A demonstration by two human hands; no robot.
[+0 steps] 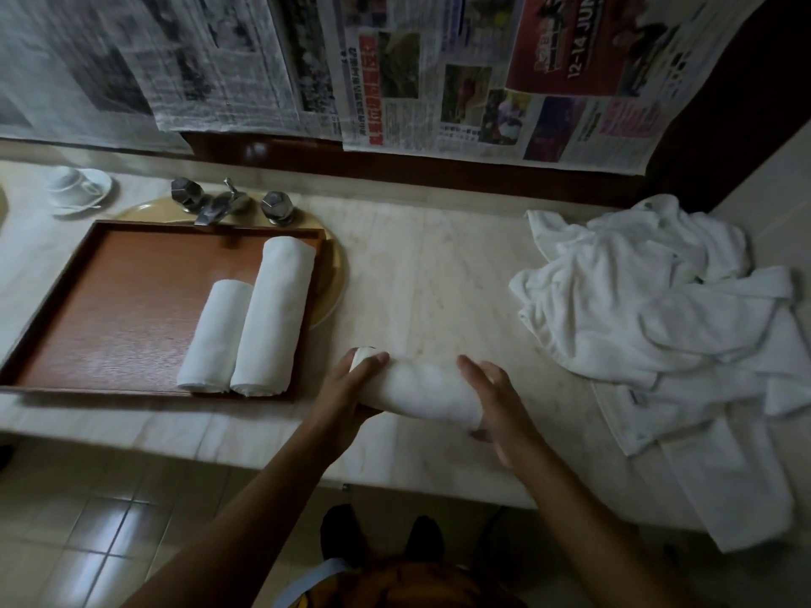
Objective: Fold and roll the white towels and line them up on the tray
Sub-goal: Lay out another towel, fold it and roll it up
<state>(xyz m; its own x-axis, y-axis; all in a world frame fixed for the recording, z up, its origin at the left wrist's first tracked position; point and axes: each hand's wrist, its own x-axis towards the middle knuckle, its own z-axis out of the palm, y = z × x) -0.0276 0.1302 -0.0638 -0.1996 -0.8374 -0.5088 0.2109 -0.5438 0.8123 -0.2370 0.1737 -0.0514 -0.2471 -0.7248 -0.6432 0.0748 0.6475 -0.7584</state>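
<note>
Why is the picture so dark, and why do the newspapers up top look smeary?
Head view: the light is dim, with a pale shine on the floor tiles; the newspapers at top left are smeared by motion blur; the wide lens bends the counter edge; the rolled towel between the left hand and right hand looks fairly sharp.

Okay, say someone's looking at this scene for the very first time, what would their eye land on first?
At the near edge of the pale stone counter, the left hand grips one end of a white rolled towel while the right hand presses its other end. To the left, two more white rolled towels lie side by side on a reddish-brown wooden tray. To the right sprawls a crumpled heap of white towels.
</note>
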